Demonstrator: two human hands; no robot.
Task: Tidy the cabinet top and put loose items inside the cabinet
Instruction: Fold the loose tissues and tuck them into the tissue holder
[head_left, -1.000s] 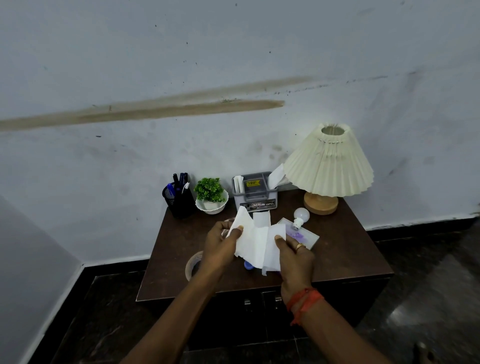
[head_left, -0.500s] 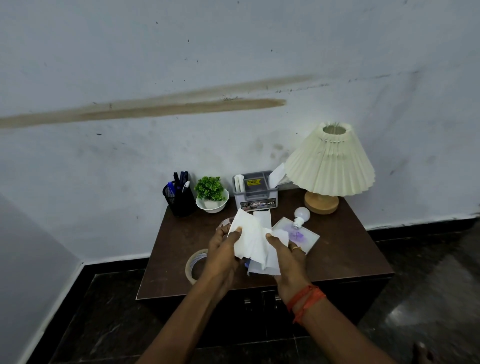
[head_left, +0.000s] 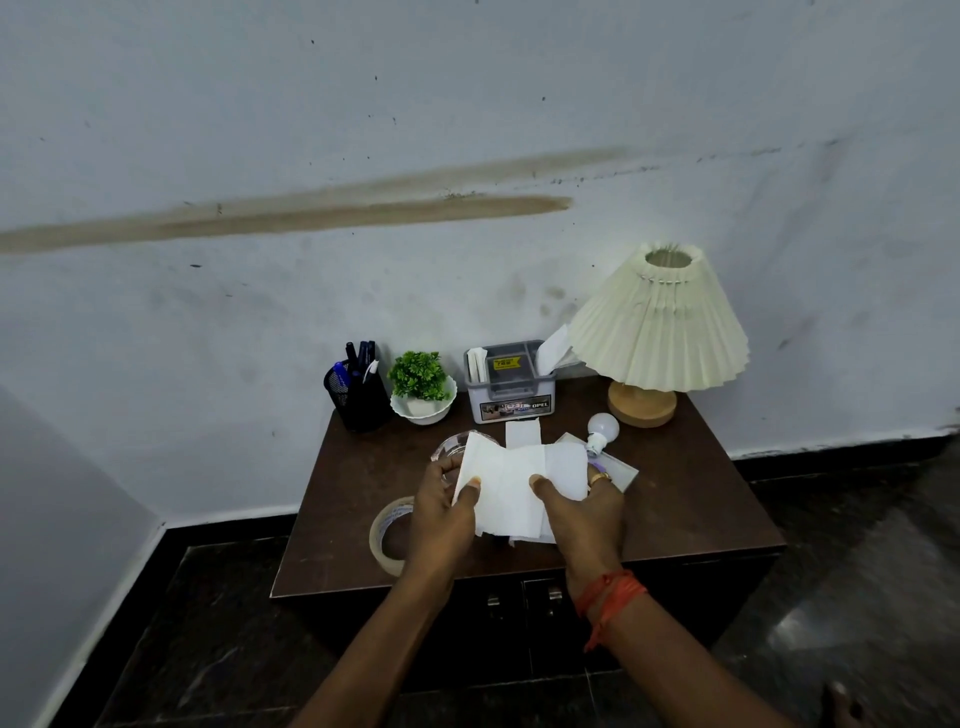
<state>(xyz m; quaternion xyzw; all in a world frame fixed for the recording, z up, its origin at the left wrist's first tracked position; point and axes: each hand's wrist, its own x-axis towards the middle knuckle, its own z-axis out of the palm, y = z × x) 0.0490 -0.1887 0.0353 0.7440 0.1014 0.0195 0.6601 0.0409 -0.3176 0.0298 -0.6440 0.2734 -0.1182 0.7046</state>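
Papers (head_left: 511, 488) are held up over the front middle of the surface (head_left: 691, 499). Left hand (head_left: 441, 512) and right hand (head_left: 584, 506) each have a thumb-on-top grip, one per side, probably squaring the stack so it stows as one. Doors (head_left: 519, 623) look closed.

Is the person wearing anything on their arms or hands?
Yes. Both forearms are bare, with no sleeves in view. The right hand has a gold-coloured ring on one finger, and orange-red thread is wound round that wrist, with a loose end hanging. The left hand shows no ring or band.
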